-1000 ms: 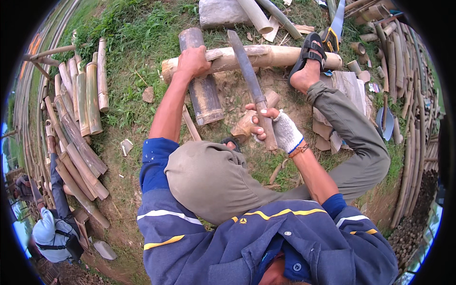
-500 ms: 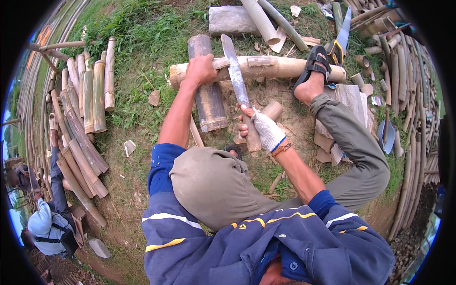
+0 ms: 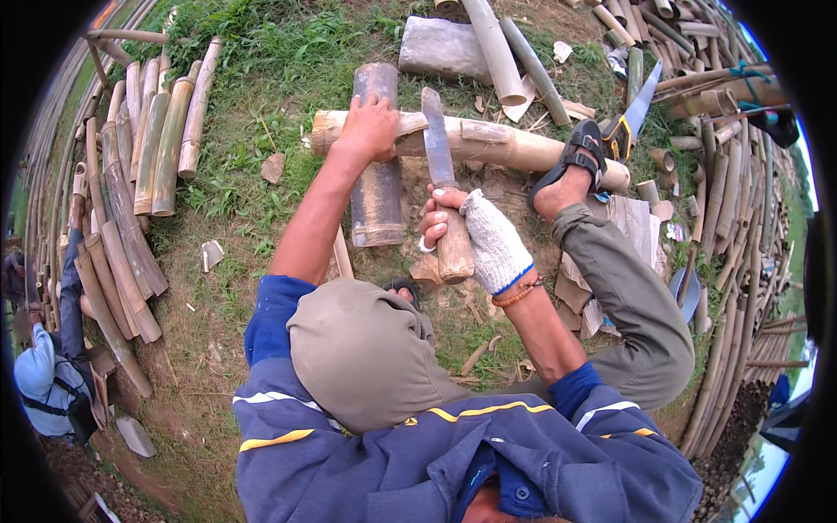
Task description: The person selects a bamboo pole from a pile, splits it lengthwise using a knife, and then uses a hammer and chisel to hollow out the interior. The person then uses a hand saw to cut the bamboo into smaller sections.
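A pale bamboo pole (image 3: 510, 146) lies crosswise over a thick, dark bamboo section (image 3: 377, 205). My bare left hand (image 3: 370, 131) is closed over the pole near its left end, where the two pieces cross. In my right hand (image 3: 488, 235), which wears a white knit fingerless glove, is a machete (image 3: 438, 150) held by its wooden handle. Its blade points away from me and passes over the pole, just right of my left hand; whether it touches the wood I cannot tell. A sandalled foot (image 3: 571, 166) rests against the pole's right part.
A handsaw (image 3: 635, 113) stands by the pole's right end. Bamboo lengths (image 3: 166, 131) lie at left, with split pieces below them. A grey block (image 3: 445, 48) and more bamboo (image 3: 495, 57) lie beyond. Another person (image 3: 52, 383) works at far left; stacked poles (image 3: 731, 340) line the right.
The machete has come nearer to me, its tip now only a little beyond the pole, and the blade looks straighter. My left hand keeps its place on the pole. The whole view has shifted slightly.
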Available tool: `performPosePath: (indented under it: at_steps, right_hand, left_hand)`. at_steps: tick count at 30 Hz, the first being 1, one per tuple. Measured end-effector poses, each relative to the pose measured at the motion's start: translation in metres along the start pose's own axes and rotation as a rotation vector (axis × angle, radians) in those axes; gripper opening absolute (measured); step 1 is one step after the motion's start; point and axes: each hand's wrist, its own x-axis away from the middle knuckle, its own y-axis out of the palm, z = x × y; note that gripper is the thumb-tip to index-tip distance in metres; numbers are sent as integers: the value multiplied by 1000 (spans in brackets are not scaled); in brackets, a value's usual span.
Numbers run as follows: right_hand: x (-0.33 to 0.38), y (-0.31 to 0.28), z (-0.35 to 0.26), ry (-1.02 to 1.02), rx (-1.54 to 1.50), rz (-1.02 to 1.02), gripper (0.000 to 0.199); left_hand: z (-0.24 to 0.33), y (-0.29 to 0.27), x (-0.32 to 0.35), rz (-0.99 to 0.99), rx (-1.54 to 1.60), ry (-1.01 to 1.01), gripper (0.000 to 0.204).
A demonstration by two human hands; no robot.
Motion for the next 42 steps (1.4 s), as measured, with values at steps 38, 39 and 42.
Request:
performPosePath:
  at_steps: [38,39,42]
  right_hand:
    - [-28,-19,20,-39,-13,-2,27]
    - [-35,-46,23,-93,83,18,28]
    - [-40,-56,23,-106,172,50,32]
  left_hand:
    - [-72,51,16,729,603,-745,49]
    - [-66,49,9,746,643,-737,49]
    - [-68,47,13,683,700,-811,50]
